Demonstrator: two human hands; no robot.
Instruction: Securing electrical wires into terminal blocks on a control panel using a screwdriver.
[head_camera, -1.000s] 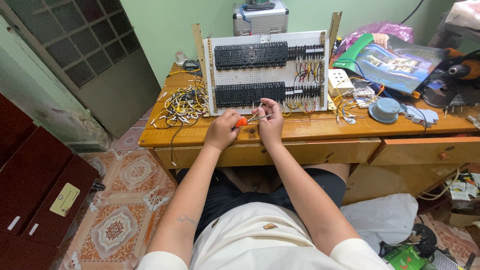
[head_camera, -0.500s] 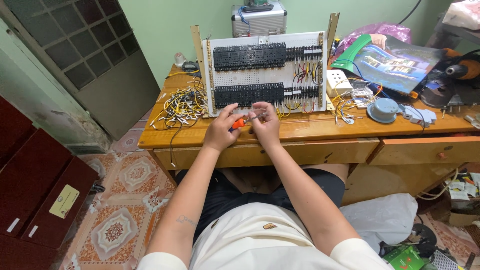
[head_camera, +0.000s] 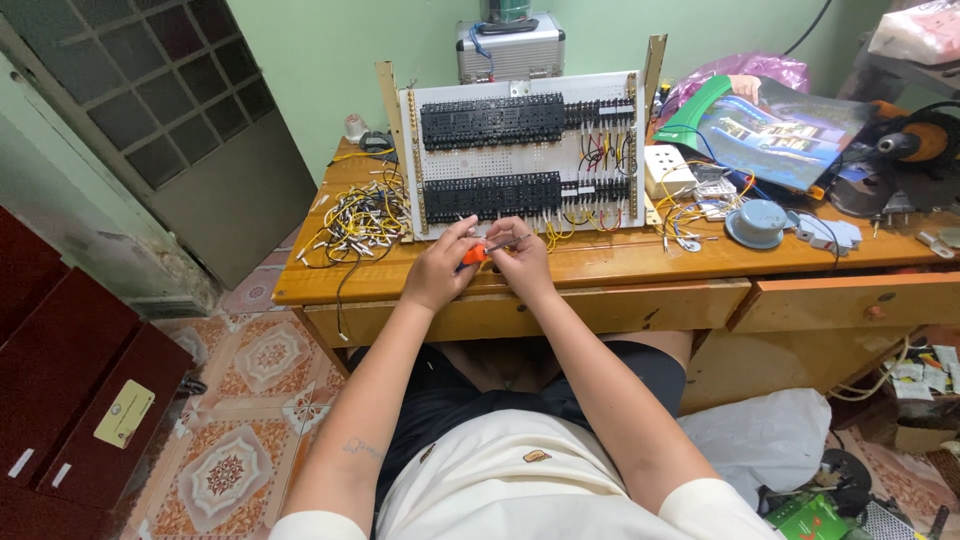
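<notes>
You sat at a long wooden desk (head_camera: 620, 268) with both hands raised together at its front edge, just below a white perforated panel (head_camera: 520, 150) that stood upright and carried two rows of black terminal blocks. Your left hand (head_camera: 440, 270) was curled around the orange handle of a small screwdriver (head_camera: 478, 254), fingers closed on it, with its thin metal shaft pointing right towards your other hand. Your right hand (head_camera: 520, 258) was pinched shut at the shaft's tip, touching it; whether it also held a wire end you could not tell from this view. The screwdriver lay between the two hands, just above the desk top and near the panel's lower edge.

To the left of the panel sat a loose heap of yellow and black wires (head_camera: 358, 220). To the right were a white socket block (head_camera: 668, 170), more tangled wires, a round grey-blue cap (head_camera: 757, 222) and a glossy open magazine (head_camera: 770, 125). A silver metal case (head_camera: 510, 48) stood behind the panel.
</notes>
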